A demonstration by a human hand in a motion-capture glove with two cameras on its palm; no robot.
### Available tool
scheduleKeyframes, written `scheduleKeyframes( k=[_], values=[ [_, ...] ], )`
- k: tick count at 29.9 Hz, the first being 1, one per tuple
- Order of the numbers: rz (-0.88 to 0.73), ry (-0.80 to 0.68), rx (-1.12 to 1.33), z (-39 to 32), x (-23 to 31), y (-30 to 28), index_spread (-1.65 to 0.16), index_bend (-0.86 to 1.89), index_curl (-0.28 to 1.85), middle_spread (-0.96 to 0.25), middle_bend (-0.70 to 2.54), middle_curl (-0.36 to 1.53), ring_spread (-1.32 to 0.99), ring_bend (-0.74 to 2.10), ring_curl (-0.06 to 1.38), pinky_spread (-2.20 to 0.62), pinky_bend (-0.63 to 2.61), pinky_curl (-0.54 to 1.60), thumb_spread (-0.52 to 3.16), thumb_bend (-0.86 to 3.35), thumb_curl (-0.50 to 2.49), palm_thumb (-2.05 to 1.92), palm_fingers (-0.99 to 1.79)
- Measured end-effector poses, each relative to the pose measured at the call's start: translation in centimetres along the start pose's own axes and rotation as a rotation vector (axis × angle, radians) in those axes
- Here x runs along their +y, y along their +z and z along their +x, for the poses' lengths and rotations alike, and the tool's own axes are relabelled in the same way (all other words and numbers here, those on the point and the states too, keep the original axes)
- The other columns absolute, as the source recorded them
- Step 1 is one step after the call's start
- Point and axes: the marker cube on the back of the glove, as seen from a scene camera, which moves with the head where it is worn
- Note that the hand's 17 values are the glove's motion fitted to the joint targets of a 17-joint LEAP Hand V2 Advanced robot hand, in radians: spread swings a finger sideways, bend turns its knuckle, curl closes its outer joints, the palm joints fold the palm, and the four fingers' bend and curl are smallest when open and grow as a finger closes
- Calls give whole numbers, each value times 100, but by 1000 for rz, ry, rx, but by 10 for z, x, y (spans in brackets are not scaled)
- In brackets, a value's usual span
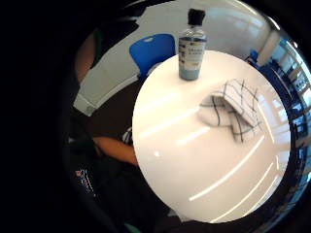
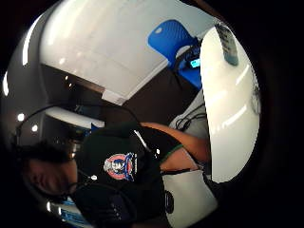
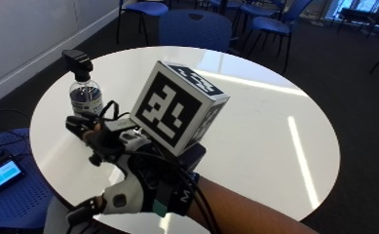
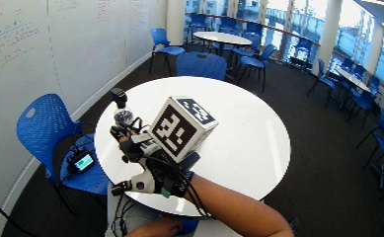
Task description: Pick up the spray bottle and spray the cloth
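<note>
Main risk: the spray bottle point(image 3: 85, 90) is tall and narrow with a black trigger head on top, standing upright close to the edge of the round white table point(image 3: 260, 122); a sideways bump on the approach would likely tip it or shove it off the rim. Second risk: gripping it with the nozzle facing away from the cloth point(image 1: 233, 109), so the spray hits bare tabletop. The cloth is a folded white piece with dark check lines, lying flat a short way from the bottle, not touching it; in the outside view it's hidden behind the hand rig. Right hand point(image 3: 108, 141) hovers above the table on the near side of the bottle, apart from it, holding nothing. Can't tell whether its fingers are straight or curled, since the rig covers most of them. The bottle is clear, with a dark label band and liquid that looks bluish; its level is hard to read. Nothing picked up yet.
</note>
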Motion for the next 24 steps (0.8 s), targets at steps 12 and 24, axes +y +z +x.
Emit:
scheduleKeyframes(
  k=[12,24],
  values=[
    [-164,-44,44,-27,39,22,-41,15,26,-6,19,34,-1,33,31,21,26,35,96,-3,34,43,29],
    [-196,-28,81,-25,47,31,-42,15,26,-5,20,34,0,32,30,22,25,34,101,-2,32,44,30]
  ],
)
